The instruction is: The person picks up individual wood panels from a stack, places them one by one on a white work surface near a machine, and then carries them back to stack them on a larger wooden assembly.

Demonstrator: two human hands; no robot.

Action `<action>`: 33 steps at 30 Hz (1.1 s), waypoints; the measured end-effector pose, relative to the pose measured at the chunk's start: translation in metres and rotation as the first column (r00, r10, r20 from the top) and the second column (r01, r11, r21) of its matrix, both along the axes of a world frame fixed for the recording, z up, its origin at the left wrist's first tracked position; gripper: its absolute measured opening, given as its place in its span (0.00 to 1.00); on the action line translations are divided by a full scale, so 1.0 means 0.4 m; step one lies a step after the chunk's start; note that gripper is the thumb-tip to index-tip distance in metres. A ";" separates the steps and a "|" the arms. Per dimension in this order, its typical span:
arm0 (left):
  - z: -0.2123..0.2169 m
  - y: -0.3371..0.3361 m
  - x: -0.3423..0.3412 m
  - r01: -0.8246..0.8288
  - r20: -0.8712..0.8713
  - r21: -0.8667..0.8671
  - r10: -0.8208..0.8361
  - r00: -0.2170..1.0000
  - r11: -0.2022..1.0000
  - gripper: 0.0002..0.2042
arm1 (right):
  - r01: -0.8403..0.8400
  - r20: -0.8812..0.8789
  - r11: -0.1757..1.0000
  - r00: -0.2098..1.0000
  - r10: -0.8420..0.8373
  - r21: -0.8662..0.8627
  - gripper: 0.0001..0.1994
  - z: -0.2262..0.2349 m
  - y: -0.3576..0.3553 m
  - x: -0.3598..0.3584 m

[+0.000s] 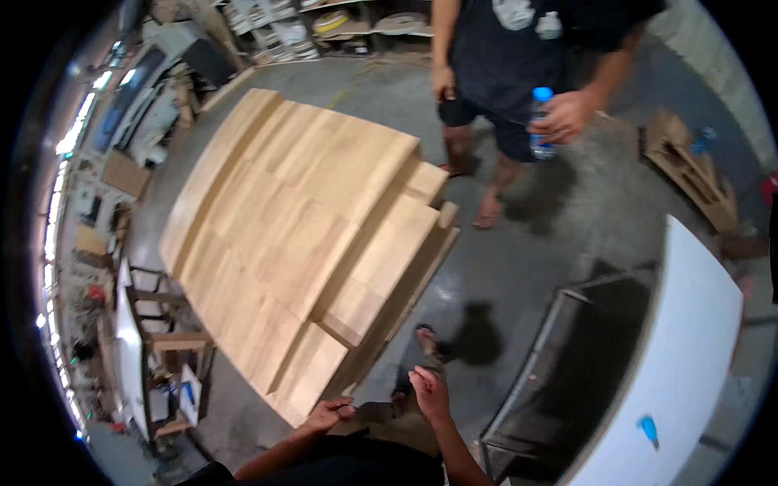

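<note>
In front of me stands a large piece of pale wooden furniture or stacked panels, with stepped edges along its right side. My left hand is closed, its fingers curled beside the near corner of the wood. I cannot see what it holds, if anything, or whether it touches the wood. To the right of it, my right hand is raised over the floor, apart from the wood. Its fingers are pressed together, and anything between them is too small to make out.
Another person stands beyond the wood, holding a blue-capped plastic bottle. At right a white-topped table carries a small blue object. A wooden frame lies behind it. Shelves line the back; a cart-like frame stands left.
</note>
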State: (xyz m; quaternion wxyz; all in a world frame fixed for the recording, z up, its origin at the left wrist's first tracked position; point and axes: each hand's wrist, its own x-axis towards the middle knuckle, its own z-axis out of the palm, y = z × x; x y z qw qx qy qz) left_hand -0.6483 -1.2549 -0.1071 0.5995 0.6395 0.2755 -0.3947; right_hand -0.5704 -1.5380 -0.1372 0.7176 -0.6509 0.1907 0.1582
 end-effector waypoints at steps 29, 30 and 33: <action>0.206 -0.742 -0.319 0.827 0.486 0.262 -0.808 0.333 0.498 0.15 | 0.880 0.267 -0.094 -0.241 -0.933 0.466 0.19 0.276 -0.868 -1.476; 0.240 -0.816 -0.363 0.869 0.374 -0.029 -0.801 0.467 0.493 0.15 | 0.994 0.459 -0.042 -0.083 -0.885 0.099 0.17 0.363 -0.796 -1.447; 0.262 -1.074 -0.559 0.946 0.858 -0.132 -0.444 0.258 0.296 0.09 | 0.915 0.395 0.099 -0.071 -0.916 0.392 0.17 0.392 -0.715 -1.516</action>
